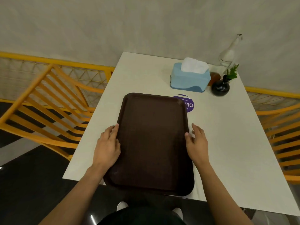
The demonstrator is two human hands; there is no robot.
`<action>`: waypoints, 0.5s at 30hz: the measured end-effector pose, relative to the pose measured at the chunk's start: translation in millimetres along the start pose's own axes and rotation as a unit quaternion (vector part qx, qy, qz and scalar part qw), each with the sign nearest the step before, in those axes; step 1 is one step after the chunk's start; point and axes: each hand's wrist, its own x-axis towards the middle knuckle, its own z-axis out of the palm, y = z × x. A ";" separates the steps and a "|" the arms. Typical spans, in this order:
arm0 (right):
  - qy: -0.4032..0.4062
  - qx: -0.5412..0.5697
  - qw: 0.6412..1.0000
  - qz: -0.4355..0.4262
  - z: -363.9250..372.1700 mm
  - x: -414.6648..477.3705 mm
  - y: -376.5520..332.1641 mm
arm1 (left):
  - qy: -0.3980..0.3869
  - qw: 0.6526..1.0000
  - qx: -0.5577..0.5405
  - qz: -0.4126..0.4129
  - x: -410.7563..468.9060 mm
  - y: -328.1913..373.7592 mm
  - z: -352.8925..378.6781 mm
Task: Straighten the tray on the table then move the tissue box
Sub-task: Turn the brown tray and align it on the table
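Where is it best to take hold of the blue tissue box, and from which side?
Grip the blue tissue box across its two short ends, coming from the near side. The black vase and bottle crowd its right end, and tissue sticks out on top.

Tissue box (190,77) behind tray (152,143) — apart

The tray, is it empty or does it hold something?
Empty: the tray shows only its bare brown surface; both hands rest at its side edges.

The bench (227,127) carried 1 brown tray (152,143), 1 blue tissue box (189,80) at 1 o'clock, 1 black vase (220,88), 1 glass bottle (228,54), and 1 purple sticker (189,104); 2 hands, left (107,148) and right (197,143), were in view.
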 end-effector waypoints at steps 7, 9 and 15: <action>0.022 -0.165 0.986 0.004 11.4 -45.5 3.5 | -0.037 0.999 0.002 -0.002 2.5 -14.6 10.0; 0.008 -0.186 0.983 -0.001 14.1 -44.4 -1.1 | -0.040 0.999 0.009 0.002 4.3 -16.7 10.8; -0.003 -0.205 0.979 -0.022 27.4 -27.0 -20.0 | -0.011 0.999 0.043 -0.008 20.5 -26.2 6.8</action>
